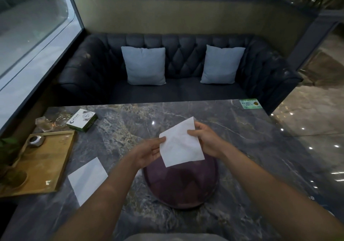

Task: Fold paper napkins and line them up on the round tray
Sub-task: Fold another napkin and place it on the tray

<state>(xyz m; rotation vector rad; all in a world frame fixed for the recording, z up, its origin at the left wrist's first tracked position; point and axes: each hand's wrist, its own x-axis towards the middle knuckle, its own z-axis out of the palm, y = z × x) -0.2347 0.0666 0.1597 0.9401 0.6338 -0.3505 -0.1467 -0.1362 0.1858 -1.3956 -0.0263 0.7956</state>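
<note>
A white paper napkin (180, 144) is held in the air above the far part of a round purple tray (181, 186) on the marble table. My left hand (149, 152) pinches the napkin's left edge. My right hand (203, 138) grips its right edge, thumb on top. The napkin looks flat and unfolded, tilted like a diamond. The tray's visible surface has nothing on it. A second white napkin (88, 179) lies flat on the table left of the tray.
A wooden tray (48, 166) with a small metal pot (35, 140) sits at the table's left edge. A green and white box (82, 120) and glassware (53, 121) stand at the far left. A dark sofa with two cushions faces me.
</note>
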